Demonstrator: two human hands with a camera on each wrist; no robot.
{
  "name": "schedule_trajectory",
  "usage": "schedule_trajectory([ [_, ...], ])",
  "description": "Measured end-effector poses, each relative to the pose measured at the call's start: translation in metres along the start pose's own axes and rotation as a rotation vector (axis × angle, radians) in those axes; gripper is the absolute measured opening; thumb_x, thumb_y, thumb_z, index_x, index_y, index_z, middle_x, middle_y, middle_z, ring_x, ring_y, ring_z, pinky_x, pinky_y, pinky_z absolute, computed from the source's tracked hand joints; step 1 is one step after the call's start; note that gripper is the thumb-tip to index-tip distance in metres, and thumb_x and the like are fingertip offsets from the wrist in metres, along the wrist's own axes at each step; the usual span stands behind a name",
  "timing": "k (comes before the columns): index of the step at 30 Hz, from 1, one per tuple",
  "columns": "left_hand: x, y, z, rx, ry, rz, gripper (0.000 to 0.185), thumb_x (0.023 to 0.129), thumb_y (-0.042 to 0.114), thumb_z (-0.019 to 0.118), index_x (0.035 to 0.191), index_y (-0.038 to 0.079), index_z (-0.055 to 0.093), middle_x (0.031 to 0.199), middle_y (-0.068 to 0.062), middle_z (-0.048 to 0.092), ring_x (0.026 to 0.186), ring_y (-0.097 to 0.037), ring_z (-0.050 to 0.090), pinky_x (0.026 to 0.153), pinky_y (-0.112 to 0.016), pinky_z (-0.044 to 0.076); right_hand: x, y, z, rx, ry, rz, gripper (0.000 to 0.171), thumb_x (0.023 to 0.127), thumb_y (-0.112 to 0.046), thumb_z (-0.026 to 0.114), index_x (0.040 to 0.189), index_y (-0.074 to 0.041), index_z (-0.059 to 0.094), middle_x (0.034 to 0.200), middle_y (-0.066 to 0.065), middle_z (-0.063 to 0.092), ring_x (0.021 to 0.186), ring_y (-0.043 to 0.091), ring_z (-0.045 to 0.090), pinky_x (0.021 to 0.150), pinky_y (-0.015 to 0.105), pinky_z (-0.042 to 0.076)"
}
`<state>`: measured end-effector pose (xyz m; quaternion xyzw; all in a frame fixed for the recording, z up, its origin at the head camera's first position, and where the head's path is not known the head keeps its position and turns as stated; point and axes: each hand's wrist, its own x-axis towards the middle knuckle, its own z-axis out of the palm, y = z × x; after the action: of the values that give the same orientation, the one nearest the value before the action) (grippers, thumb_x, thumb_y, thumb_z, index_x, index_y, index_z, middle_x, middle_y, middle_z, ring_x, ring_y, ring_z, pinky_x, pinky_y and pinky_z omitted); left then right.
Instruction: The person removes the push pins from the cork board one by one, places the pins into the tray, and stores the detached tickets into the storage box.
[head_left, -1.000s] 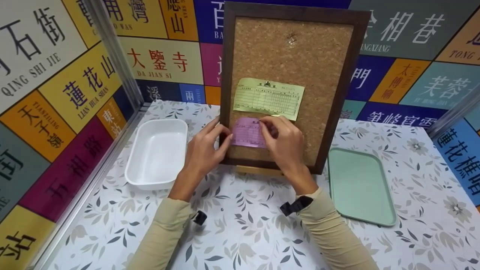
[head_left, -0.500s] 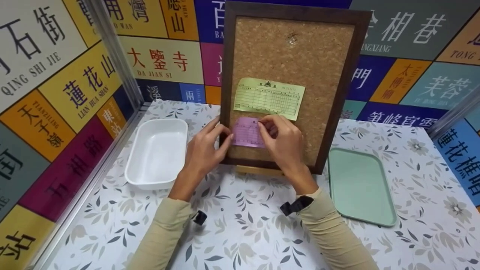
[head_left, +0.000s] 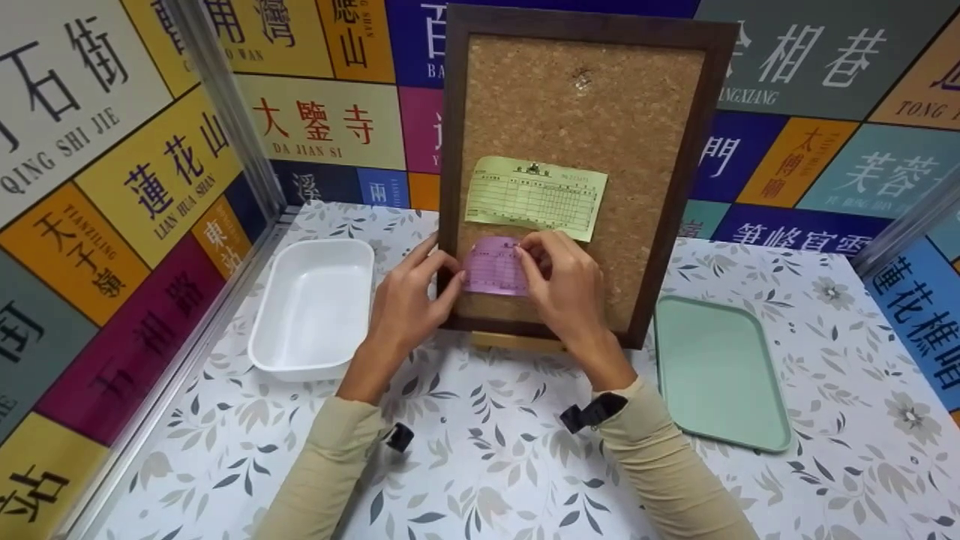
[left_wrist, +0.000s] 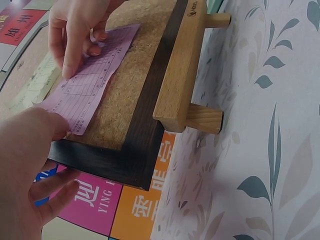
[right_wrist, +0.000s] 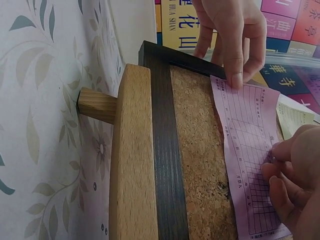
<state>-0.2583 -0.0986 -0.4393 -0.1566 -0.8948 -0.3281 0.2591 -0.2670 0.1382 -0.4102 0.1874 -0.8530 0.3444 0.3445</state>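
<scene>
A dark-framed cork board [head_left: 570, 112] stands upright on a wooden stand [left_wrist: 180, 70]. A yellow-green slip [head_left: 534, 196] is pinned at its middle. Just below it a purple slip [head_left: 487, 274] lies flat against the cork. My left hand [head_left: 442, 277] grips the frame's left edge: its thumb presses the slip's left corner [right_wrist: 227, 80] and its fingers curl behind the frame. My right hand [head_left: 529, 255] pinches the slip's top edge with curled fingertips [left_wrist: 95, 42]. What sits under those fingertips is hidden.
A white rectangular dish [head_left: 315, 304] sits left of the board and a pale green tray [head_left: 720, 371] to its right, both on the leaf-patterned tabletop [head_left: 487, 450]. A lone pin [head_left: 581, 77] sticks near the board's top. Colourful sign-covered walls close in on three sides.
Both hands stay on the purple slip. The right hand's fingertips have shifted very slightly to the left along the slip's top edge.
</scene>
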Motion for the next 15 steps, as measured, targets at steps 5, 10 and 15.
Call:
schedule_trajectory([
  [5, 0.0001, 0.0006, 0.0, -0.034, 0.008, -0.006, 0.013, 0.103, 0.034, 0.073, 0.102, 0.021, 0.074, 0.157, -0.008, 0.063, 0.138, -0.031, 0.067, 0.102, -0.047, 0.062, -0.0012, -0.0009, -0.001, 0.002, -0.013, -0.004, 0.008, 0.102, -0.022, 0.077, 0.103, -0.014, 0.077, 0.094, 0.0, 0.073, 0.079, 0.013, 0.067, 0.071, 0.031, 0.056],
  [10, 0.0003, -0.0003, 0.0004, -0.054, 0.028, -0.005, 0.012, 0.102, 0.033, 0.074, 0.1, 0.02, 0.074, 0.155, -0.008, 0.065, 0.139, -0.03, 0.067, 0.105, -0.048, 0.06, -0.0014, -0.0012, -0.0019, 0.029, -0.022, 0.002, 0.008, 0.101, -0.022, 0.078, 0.102, -0.014, 0.077, 0.097, 0.0, 0.072, 0.08, 0.011, 0.068, 0.072, 0.029, 0.056],
  [15, 0.0008, 0.0, 0.0004, -0.068, 0.028, -0.011, 0.013, 0.102, 0.033, 0.073, 0.1, 0.02, 0.074, 0.155, -0.009, 0.065, 0.14, -0.031, 0.065, 0.113, -0.05, 0.056, -0.0028, -0.0006, -0.0044, 0.102, -0.027, 0.0, 0.007, 0.099, -0.017, 0.078, 0.099, -0.01, 0.076, 0.095, 0.002, 0.072, 0.078, 0.01, 0.069, 0.071, 0.026, 0.058],
])
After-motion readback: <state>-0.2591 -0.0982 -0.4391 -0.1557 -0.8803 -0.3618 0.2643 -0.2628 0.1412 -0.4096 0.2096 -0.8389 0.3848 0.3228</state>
